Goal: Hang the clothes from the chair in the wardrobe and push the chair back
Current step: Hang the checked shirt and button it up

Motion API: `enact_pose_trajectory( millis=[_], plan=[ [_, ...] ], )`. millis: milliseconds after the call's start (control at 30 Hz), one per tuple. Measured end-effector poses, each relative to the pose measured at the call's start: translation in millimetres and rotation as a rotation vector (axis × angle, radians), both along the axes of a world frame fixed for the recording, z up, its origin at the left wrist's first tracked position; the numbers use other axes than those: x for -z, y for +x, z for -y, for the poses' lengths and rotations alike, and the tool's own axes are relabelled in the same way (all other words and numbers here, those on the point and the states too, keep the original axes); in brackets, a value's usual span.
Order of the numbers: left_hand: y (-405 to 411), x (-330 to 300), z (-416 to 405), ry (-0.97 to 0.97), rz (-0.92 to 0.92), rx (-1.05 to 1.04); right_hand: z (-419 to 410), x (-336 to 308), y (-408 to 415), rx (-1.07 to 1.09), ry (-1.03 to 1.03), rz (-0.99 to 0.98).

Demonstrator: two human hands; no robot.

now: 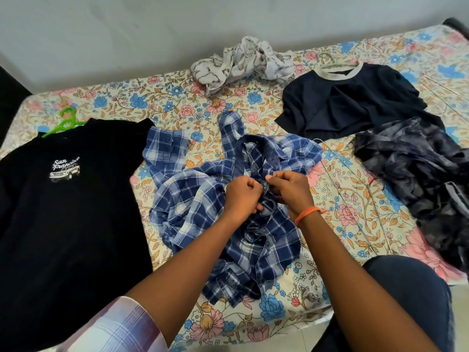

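Right now both hands meet over the front of the blue checked shirt (223,199), which lies crumpled in the middle of the bed (177,102); the left hand (242,196) and the right hand (289,191) each have fingers curled and pinching the cloth just below the collar, nearly touching one another, most likely working a button or the placket so the shirt will sit properly on a hanger. I cannot tell whether a hanger is already inside it. Left of the checked shirt a black printed T-shirt (68,199) lies flat with a green hanger (64,121) poking out at its neck, so that one looks ready to carry. Beyond and to the right of the checked shirt a navy T-shirt (355,102) with a pale collar also has a hanger hook showing above its neck. Straight beyond the checked shirt, near the wall, sits a bunched white patterned garment (243,63), and well to the right a dark mottled garment (418,174) spreads toward the bed's edge. Bare sheet shows around the checked shirt on its far side and to its right, giving room to spread it; its near hem lies close to the bed's near edge. Neither chair nor wardrobe is in view, so hanging seems some way off.
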State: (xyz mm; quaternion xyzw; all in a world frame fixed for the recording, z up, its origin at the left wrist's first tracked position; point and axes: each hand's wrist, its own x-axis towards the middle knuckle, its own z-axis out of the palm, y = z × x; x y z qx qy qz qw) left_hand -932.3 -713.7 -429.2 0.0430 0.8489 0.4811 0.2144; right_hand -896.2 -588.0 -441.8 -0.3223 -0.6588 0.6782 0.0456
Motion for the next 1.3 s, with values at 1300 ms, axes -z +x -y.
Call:
enact_pose_trajectory(
  millis=[1300],
  plan=[
    [-8, -10, -1, -0.044, -0.076, 0.072, 12, -11, 3, -0.039, 0.057, 0.044]
  ],
)
